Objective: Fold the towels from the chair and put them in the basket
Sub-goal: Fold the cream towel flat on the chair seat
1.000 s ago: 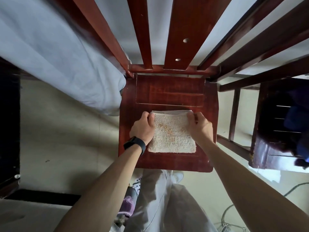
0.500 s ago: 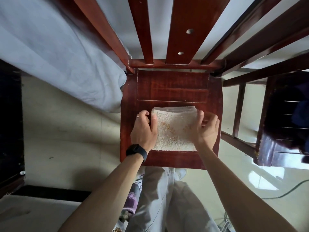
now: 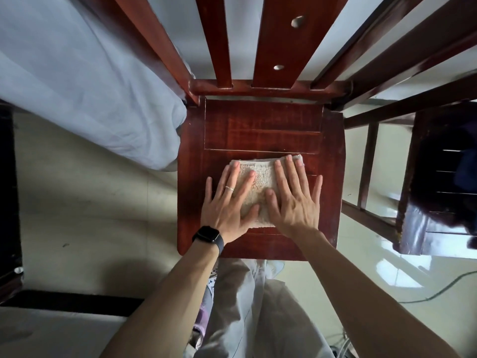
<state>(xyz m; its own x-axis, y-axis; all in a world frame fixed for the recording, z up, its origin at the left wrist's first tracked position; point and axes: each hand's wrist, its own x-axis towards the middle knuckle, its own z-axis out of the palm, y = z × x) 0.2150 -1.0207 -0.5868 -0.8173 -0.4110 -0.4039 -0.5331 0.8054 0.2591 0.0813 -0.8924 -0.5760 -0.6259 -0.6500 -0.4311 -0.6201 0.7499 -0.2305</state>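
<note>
A small beige towel (image 3: pixel 260 177), folded into a compact rectangle, lies on the front half of the dark red wooden chair seat (image 3: pixel 260 130). My left hand (image 3: pixel 228 202), with a ring and a black watch at the wrist, lies flat on the towel's left part with fingers spread. My right hand (image 3: pixel 294 197) presses flat on the towel's right part, fingers straight and reaching its far edge. Both hands cover most of the towel. No basket is in view.
The chair's slatted back (image 3: pixel 276 42) rises at the far side. A pale blue sheet (image 3: pixel 85 81) hangs over a bed at the left. A second dark wooden chair (image 3: pixel 438 177) stands at the right. A green cable (image 3: pixel 438 293) crosses the shiny floor.
Both hands let go of the towel's side edges, opened, and moved inward onto its top, where they now lie flat. The towel stays in the same spot on the seat.
</note>
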